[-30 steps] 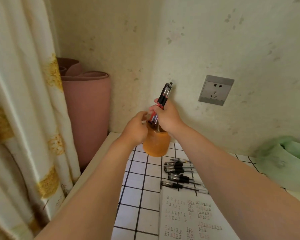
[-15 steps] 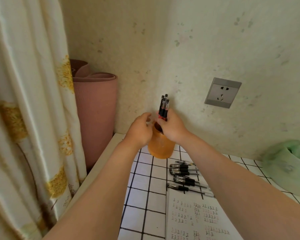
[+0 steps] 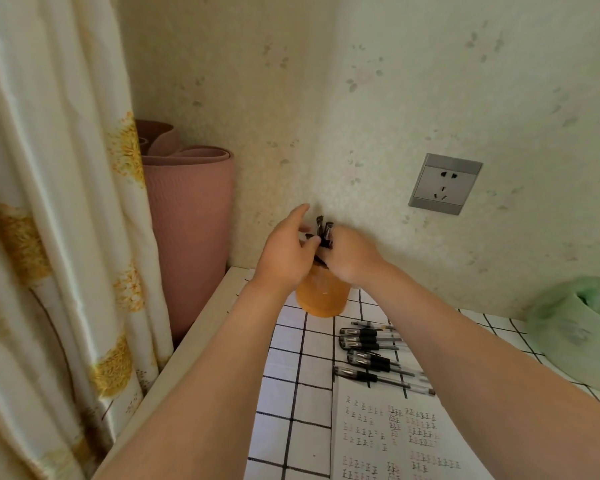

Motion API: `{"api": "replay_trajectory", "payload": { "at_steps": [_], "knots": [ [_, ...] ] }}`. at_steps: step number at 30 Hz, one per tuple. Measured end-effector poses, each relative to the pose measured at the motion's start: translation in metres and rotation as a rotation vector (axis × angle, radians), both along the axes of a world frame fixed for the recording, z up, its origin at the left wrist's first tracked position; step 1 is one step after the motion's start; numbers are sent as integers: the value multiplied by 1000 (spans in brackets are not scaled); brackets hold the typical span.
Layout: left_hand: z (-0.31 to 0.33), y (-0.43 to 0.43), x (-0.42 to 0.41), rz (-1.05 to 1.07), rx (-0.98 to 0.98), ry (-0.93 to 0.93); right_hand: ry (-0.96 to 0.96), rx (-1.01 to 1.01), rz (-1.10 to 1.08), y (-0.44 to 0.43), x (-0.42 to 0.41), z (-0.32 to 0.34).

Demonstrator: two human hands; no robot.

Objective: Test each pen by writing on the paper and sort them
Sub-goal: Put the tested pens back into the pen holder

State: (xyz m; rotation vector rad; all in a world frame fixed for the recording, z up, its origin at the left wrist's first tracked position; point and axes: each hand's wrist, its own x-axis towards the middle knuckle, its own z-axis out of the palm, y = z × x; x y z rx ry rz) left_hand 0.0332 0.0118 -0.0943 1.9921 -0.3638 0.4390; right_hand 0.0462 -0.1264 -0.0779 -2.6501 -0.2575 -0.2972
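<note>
Right hand holds pens upright (long axis vertical) in cup.

Orange cylindrical plastic cup, black-topped bunched pens, clear loose pens with black grips, white paper sheet with black and red marks, white tabletop with black grid lines, cream curtain with yellow floral print, dusty-pink rolled mat, pale green bag.

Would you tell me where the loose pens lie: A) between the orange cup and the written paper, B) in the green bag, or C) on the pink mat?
A: the loose pens lie on the tiled table between the orange cup and the written paper's top edge.
</note>
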Motion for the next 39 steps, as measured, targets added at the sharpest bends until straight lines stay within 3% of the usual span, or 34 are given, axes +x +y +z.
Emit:
{"api": "replay_trajectory", "payload": {
  "at_steps": [4,7,12,19,25,28,31,36,39],
  "knots": [
    [-2,2,2,18,-134,-18,-41,265,21,-1,-2,1],
    [-4,4,5,7,-133,12,-57,237,15,-2,-3,-7],
    [-10,3,9,-66,159,-26,-111,113,42,-4,-6,-10],
    [2,11,4,32,222,-69,-15,-4,138,-18,-25,-3],
    [7,5,-31,92,140,-220,-99,178,52,-45,-61,9],
    [7,-11,-52,47,166,-254,-29,203,29,-63,-79,0],
    [0,-32,-69,-46,330,-122,120,128,47,-79,-96,-15],
    [-33,-51,-69,-367,659,231,420,-237,72,-97,-111,-36],
    [-50,-50,-63,-418,804,268,414,-312,49,-102,-107,-47]
  ]
}}
